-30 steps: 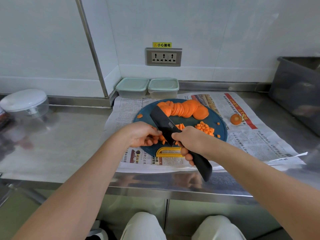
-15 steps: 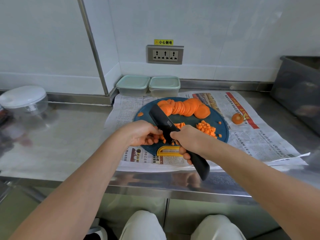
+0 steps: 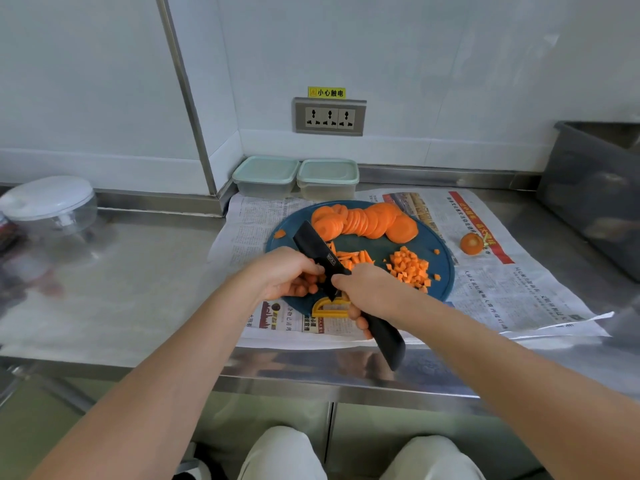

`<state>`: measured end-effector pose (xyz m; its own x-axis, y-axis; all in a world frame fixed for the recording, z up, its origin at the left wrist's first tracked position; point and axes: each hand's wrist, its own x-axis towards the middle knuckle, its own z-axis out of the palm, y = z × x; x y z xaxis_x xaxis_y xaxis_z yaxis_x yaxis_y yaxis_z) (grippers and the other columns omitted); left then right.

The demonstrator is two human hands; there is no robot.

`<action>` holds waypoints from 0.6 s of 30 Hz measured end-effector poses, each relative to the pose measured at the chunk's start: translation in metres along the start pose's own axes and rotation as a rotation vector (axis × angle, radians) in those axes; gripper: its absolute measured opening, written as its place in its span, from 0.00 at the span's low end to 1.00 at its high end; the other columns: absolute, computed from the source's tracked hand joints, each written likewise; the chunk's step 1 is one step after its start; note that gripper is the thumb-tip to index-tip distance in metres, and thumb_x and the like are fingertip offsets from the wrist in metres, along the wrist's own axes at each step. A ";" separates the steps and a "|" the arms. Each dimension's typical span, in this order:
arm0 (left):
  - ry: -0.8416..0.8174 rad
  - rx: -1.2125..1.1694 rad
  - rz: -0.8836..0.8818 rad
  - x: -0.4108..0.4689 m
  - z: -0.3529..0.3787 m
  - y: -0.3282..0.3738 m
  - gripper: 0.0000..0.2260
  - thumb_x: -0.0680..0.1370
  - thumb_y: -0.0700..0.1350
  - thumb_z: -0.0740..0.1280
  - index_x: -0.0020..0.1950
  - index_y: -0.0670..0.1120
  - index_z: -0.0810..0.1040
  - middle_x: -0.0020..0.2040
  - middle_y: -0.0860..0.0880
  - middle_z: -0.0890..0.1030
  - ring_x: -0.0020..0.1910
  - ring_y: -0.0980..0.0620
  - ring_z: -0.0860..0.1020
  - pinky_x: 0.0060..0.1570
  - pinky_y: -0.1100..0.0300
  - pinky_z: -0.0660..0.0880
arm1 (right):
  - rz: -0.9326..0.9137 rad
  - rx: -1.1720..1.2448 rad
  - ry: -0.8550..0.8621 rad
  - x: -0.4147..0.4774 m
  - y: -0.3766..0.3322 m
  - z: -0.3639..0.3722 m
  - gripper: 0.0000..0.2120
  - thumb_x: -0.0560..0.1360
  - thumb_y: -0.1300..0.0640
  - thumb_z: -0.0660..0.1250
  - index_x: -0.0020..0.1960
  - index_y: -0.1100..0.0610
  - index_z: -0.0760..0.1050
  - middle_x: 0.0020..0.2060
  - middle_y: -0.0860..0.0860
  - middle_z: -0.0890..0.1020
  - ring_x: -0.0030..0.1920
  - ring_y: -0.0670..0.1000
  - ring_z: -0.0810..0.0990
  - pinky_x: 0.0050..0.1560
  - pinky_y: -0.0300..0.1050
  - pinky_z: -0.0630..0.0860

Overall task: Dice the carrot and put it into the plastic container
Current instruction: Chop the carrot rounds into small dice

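Note:
A round dark blue cutting board (image 3: 443, 268) lies on newspaper. A fanned row of carrot slices (image 3: 367, 221) sits along its far side, a pile of carrot dice (image 3: 410, 268) on its right, and carrot strips (image 3: 356, 258) in the middle. My right hand (image 3: 370, 292) grips the handle of a black knife (image 3: 320, 252), blade pointing away to the left. My left hand (image 3: 287, 273) curls its fingers over carrot pieces right beside the blade. Two lidded plastic containers (image 3: 266, 176) (image 3: 327, 178) stand at the wall behind the board.
A carrot end (image 3: 471, 243) lies on the newspaper (image 3: 512, 289) right of the board. A yellow tool (image 3: 330, 308) lies at the board's near edge. A clear bowl with white lid (image 3: 48, 206) stands far left, a grey bin (image 3: 595, 188) at right. A wall socket (image 3: 329, 116) is behind.
The hands and knife stay at the same spot on the board; the blade has shifted slightly against the carrot under my left fingers. The camera has tilted a little.

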<state>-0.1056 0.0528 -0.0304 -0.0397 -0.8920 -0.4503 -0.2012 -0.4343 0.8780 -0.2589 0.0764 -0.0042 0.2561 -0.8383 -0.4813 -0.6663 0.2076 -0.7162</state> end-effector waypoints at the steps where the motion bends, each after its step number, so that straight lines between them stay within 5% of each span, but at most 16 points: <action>1: 0.011 0.000 0.010 0.000 0.001 -0.001 0.05 0.77 0.36 0.65 0.42 0.41 0.76 0.35 0.46 0.76 0.27 0.55 0.74 0.26 0.67 0.69 | -0.006 0.032 -0.006 -0.001 0.002 -0.007 0.18 0.82 0.52 0.56 0.36 0.60 0.66 0.22 0.54 0.71 0.18 0.50 0.68 0.21 0.38 0.70; 9: 0.127 0.050 0.081 -0.007 0.008 -0.003 0.02 0.77 0.38 0.68 0.46 0.40 0.78 0.33 0.47 0.75 0.28 0.55 0.77 0.26 0.67 0.72 | -0.055 0.128 0.085 -0.015 0.003 -0.073 0.20 0.81 0.49 0.57 0.34 0.57 0.66 0.21 0.51 0.69 0.18 0.49 0.66 0.23 0.38 0.67; 13: 0.331 0.156 0.184 -0.009 0.012 -0.001 0.05 0.80 0.40 0.63 0.51 0.41 0.78 0.36 0.47 0.78 0.32 0.54 0.77 0.32 0.64 0.73 | -0.070 0.117 0.070 -0.015 0.016 -0.078 0.20 0.81 0.50 0.57 0.34 0.58 0.67 0.21 0.52 0.69 0.19 0.49 0.66 0.22 0.38 0.68; 15: 0.490 0.319 0.285 -0.011 0.016 -0.003 0.09 0.80 0.46 0.63 0.57 0.44 0.76 0.48 0.47 0.80 0.41 0.55 0.77 0.43 0.61 0.73 | -0.067 0.131 0.069 -0.015 0.024 -0.080 0.20 0.81 0.50 0.58 0.33 0.58 0.67 0.21 0.52 0.69 0.19 0.50 0.66 0.23 0.39 0.68; 18: 0.577 0.562 0.319 -0.020 0.040 -0.016 0.29 0.75 0.61 0.65 0.71 0.47 0.65 0.67 0.45 0.68 0.65 0.47 0.69 0.63 0.52 0.68 | -0.076 0.175 0.068 -0.015 0.034 -0.083 0.19 0.81 0.50 0.58 0.34 0.58 0.67 0.21 0.52 0.70 0.20 0.50 0.66 0.24 0.40 0.68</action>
<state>-0.1405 0.0823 -0.0424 0.2958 -0.9509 0.0907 -0.7252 -0.1617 0.6693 -0.3436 0.0543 0.0213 0.2489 -0.8858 -0.3916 -0.5139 0.2220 -0.8286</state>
